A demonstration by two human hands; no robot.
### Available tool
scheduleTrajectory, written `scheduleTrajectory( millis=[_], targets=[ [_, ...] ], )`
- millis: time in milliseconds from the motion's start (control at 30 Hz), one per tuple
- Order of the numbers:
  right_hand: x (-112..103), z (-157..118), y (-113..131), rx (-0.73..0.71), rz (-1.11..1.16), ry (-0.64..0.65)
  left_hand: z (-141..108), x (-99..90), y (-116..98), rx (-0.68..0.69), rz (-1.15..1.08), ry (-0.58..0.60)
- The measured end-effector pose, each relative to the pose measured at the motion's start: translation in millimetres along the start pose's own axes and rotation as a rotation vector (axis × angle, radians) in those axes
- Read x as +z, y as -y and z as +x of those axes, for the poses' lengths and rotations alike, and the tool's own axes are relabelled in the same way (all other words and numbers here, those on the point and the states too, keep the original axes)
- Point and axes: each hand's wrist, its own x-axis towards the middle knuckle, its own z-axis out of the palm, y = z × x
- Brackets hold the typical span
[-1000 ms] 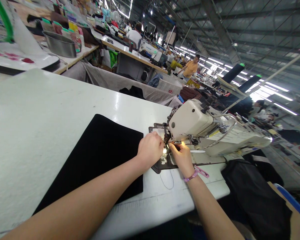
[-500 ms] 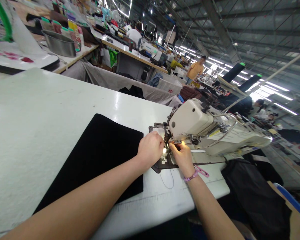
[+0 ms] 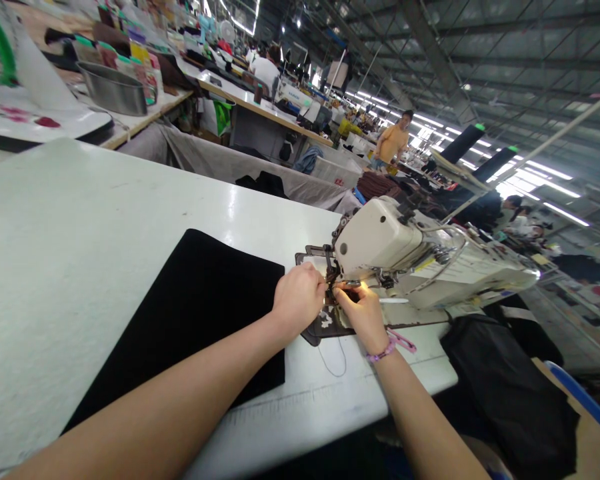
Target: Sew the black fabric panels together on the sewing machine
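A cream sewing machine [image 3: 375,237] stands on the pale table, its needle area lit by a small lamp. My left hand [image 3: 300,293] is closed at the left side of the needle, fingertips pinched on something too small to make out. From the right, my right hand [image 3: 363,310] reaches in with thumb and fingers pinched beside the presser foot; what they hold is hidden. A purple bracelet [image 3: 383,351] is on my right wrist. Black fabric [image 3: 205,293] lies flat left of the machine, partly under my left forearm. A thin loop of thread [image 3: 343,370] hangs over the table's front part.
Dark fabric [image 3: 510,380] lies to the right of the machine. Two dark thread cones [image 3: 463,143] stand behind it. A metal container [image 3: 113,87] and bottles are at the back left. A person in a yellow top [image 3: 393,141] stands farther off.
The view has shifted slightly. Both hands stay at the needle, with my right fingertips a little closer to my left ones; the bright spot between them is now mostly covered.
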Motion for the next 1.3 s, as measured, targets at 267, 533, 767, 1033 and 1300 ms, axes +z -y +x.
scheduleTrajectory(
  millis=[267, 533, 767, 1033, 1300],
  targets=[
    [2.8, 0.6, -0.5, -0.055, -0.031, -0.017, 0.5, 2.3, 1.9, -0.017, -0.025, 0.001],
    [6.2, 0.0, -1.8, -0.133, -0.130, -0.043, 0.7, 0.3, 1.0, -0.026, -0.048, -0.004],
    [8.5, 2.1, -3.2, -0.170, -0.190, -0.039, 0.6, -0.4, 1.2, -0.033, -0.072, 0.001],
    [4.6, 0.9, -1.3, -0.156, -0.177, -0.019, 1.2, -0.9, 0.3, -0.045, -0.092, 0.000],
    [2.2, 0.1, 0.3, -0.116, -0.179, -0.027, 0.4, -0.8, 0.9, -0.040, -0.089, -0.009]
  ],
)
